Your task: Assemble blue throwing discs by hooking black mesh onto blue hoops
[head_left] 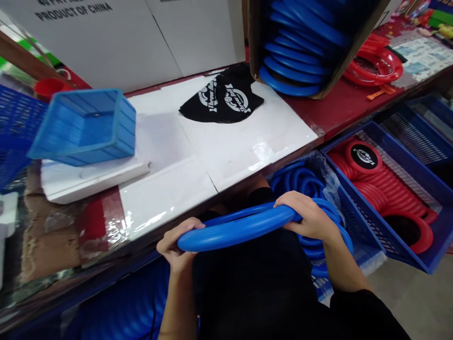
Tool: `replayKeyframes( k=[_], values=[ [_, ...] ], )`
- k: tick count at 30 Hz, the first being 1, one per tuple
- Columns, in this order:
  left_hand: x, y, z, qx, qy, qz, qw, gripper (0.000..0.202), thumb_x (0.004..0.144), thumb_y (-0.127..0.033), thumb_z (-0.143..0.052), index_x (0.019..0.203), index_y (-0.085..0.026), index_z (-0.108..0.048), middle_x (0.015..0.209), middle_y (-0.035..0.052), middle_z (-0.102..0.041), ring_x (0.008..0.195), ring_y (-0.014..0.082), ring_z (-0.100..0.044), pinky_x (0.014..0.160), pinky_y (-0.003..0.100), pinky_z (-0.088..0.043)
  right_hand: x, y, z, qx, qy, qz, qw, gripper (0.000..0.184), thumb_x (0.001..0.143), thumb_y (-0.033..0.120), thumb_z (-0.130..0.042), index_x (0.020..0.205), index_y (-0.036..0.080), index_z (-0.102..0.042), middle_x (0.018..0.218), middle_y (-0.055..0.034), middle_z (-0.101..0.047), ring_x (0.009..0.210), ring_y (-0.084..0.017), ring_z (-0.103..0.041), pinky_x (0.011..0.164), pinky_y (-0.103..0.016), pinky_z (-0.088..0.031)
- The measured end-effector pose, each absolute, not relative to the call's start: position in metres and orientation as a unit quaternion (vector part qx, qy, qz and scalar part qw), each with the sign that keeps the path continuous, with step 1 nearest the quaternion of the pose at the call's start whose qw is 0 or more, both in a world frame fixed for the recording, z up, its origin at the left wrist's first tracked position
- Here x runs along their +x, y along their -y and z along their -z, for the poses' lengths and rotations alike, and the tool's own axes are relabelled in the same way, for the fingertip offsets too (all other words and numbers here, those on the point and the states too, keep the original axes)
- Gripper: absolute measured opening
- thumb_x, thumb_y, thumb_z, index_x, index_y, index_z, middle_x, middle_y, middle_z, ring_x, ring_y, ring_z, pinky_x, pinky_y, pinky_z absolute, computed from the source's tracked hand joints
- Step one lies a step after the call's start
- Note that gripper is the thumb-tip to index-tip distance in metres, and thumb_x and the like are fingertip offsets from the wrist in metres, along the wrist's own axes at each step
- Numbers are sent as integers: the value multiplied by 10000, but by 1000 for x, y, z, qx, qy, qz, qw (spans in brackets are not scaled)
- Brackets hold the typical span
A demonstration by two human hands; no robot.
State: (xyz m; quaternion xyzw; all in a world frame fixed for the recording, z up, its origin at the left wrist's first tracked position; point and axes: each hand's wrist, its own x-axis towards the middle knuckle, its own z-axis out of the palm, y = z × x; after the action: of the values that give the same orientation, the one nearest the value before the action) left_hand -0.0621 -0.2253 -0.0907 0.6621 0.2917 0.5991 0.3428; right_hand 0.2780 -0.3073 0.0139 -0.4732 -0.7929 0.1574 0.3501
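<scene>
White sheets (166,141) cover part of a red workbench (314,113), and a printed black cloth (230,101) lies on them at twelve o'clock from a blue ring (240,231). Handling that ring appears to be the step in hand: it is held between the bench's near edge and the body, the left hand (180,241) gripping one end, the right hand (306,216) clasping the other. Moving it next would call for both hands working together.

At ten o'clock a small blue bin (118,125) stands on a white block (95,182); at one, a cardboard box (350,53) holds stacked blue rings; at two, a plastic-lined crate (357,222) holds more; near three, another crate (441,236) holds red rings (396,184).
</scene>
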Motion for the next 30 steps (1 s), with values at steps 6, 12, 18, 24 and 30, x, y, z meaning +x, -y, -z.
replayKeyframes(
  k=[6, 12, 18, 24, 30],
  values=[
    [-77, 228, 50, 739, -248, -557, 287, 410, 904, -472, -744, 1200, -189, -746, 919, 111, -789, 776, 257, -743, 687, 396, -614, 267, 303, -12, -450, 803, -128, 368, 286, 987, 308, -659, 1240, 185, -607, 1043, -112, -740, 965, -255, -721, 863, -416, -619],
    [-73, 240, -16, 869, -233, -396, 181, 527, 922, -424, -786, 1374, -182, -667, 1121, 141, -794, 985, 270, -756, 878, 415, -629, 242, 295, -17, -419, 841, -60, 338, 263, 1003, 248, -618, 1251, 162, -609, 1041, -139, -740, 944, -277, -715, 819, -433, -615],
    [-66, 243, -31, 902, -203, -342, 165, 491, 995, -299, -697, 1452, -157, -586, 1194, 154, -786, 1032, 263, -773, 860, 386, -638, 222, 293, -29, -406, 855, -77, 313, 468, 995, 438, -684, 1371, 169, -604, 1056, -133, -730, 946, -268, -705, 806, -416, -600],
    [-71, 251, -20, 882, -200, -386, 182, 460, 958, -250, -721, 1396, -136, -643, 1147, 161, -798, 975, 268, -790, 797, 364, -636, 197, 297, -38, -392, 857, -90, 323, 400, 989, 425, -706, 1281, 158, -652, 1079, -110, -776, 1047, -277, -716, 1063, -525, -491],
    [-67, 265, -10, 848, -236, -439, 181, 410, 932, -211, -738, 1330, -132, -681, 1124, 145, -800, 954, 257, -775, 811, 384, -621, 172, 303, -43, -420, 845, -32, 330, 295, 1012, 336, -664, 1239, 148, -663, 1062, -113, -800, 901, -260, -733, 895, -485, -454]
  ],
)
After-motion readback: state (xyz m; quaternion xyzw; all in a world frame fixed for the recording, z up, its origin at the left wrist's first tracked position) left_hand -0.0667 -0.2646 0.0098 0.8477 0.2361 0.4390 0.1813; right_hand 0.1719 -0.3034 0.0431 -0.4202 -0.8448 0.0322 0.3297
